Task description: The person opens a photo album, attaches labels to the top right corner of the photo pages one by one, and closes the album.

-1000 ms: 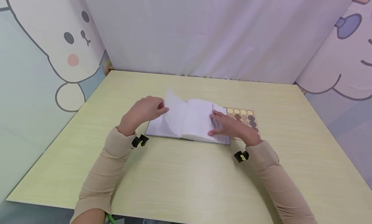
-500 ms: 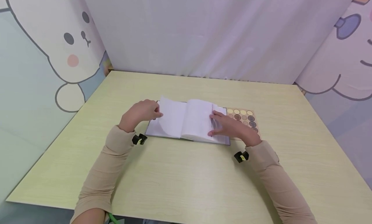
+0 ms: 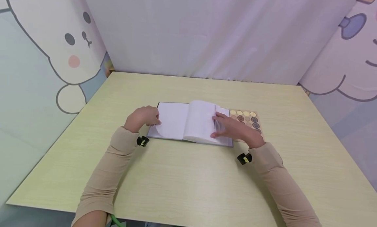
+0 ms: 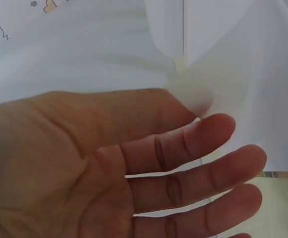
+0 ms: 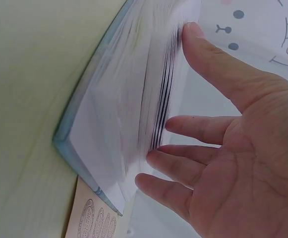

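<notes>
An open book [image 3: 201,120] with blank white pages lies on the table. My left hand [image 3: 142,117] is at the book's left edge. In the left wrist view, its thumb and index finger pinch the corner of a thin page [image 4: 277,94], while the other fingers [image 4: 233,206] extend loosely. On the right side, my right hand [image 3: 232,126] rests against the page block with its fingers spread. The right wrist view has the thumb and fingertips touching the fanned page edges [image 5: 134,99], above the blue-grey cover [image 5: 64,131].
A tan sheet [image 3: 255,120] printed with rows of coin-like circles lies partly under the book's right side. The pale wooden table [image 3: 188,181] stretches around it. Behind hangs a white curtain [image 3: 200,33]. Cartoon-printed panels [image 3: 32,99] flank both sides.
My left hand has moved left and downward, carrying the page over until it lies nearly flat on the left side. My right hand has stayed in place on the page block.
</notes>
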Demonstrator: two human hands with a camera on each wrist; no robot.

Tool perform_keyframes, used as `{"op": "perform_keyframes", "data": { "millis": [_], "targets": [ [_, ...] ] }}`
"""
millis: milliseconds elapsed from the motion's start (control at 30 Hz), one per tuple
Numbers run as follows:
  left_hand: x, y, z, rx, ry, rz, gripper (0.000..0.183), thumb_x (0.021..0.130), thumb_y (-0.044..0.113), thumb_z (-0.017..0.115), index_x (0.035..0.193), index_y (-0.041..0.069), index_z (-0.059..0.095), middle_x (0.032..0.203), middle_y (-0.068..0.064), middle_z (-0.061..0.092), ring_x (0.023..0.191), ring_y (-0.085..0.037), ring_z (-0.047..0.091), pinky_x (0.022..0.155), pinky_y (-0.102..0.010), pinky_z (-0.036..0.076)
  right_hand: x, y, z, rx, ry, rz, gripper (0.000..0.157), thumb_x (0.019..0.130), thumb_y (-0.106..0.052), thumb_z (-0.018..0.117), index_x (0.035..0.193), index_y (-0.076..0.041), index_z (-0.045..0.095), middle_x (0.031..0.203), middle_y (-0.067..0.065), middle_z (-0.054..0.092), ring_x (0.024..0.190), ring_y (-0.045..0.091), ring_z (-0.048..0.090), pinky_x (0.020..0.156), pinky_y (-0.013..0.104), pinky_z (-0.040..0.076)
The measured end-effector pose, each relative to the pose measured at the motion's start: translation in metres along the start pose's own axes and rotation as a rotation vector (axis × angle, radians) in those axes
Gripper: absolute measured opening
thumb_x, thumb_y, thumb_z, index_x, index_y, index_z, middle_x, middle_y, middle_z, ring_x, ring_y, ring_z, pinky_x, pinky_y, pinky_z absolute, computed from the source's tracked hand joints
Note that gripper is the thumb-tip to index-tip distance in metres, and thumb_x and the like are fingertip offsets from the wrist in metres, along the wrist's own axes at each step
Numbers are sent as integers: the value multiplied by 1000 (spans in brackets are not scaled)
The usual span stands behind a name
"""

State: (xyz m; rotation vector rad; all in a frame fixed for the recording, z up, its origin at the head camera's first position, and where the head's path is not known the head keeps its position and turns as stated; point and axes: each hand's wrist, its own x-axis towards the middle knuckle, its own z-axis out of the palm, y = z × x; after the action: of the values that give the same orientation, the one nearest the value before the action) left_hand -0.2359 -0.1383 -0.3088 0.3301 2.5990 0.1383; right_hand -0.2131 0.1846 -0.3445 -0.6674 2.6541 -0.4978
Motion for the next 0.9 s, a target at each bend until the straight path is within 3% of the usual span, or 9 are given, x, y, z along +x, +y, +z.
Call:
{"op": "perform_keyframes", "data": {
  "millis": [367, 700, 900],
  "targets": [
    [5, 3, 8, 42, -60, -85, 23, 90, 17, 58, 70, 6, 54, 62, -2, 46, 57, -14, 43, 56, -28, 34, 1, 0, 0, -13, -3, -4, 87, 82, -43, 67, 145, 1, 26, 153, 22, 13, 139, 40, 18, 111, 51, 21],
    [0, 2, 8, 54, -92, -140, 29, 87, 11, 52, 59, 10, 46, 57, -1, 45, 52, -13, 41, 55, -27, 33, 0, -2, -1, -6, -9, 2, 86, 82, -42, 67, 145, 1, 26, 153, 22, 12, 139, 40, 18, 110, 51, 22],
    [-2, 1, 7, 55, -91, -138, 29, 86, 9, 51, 59, 11, 43, 58, -1, 45, 51, -12, 40, 55, -27, 33, 0, -2, 0, 8, -10, 10, 86, 82, -41, 68, 145, 0, 27, 154, 21, 12, 139, 39, 18, 111, 50, 21]
  ]
}}
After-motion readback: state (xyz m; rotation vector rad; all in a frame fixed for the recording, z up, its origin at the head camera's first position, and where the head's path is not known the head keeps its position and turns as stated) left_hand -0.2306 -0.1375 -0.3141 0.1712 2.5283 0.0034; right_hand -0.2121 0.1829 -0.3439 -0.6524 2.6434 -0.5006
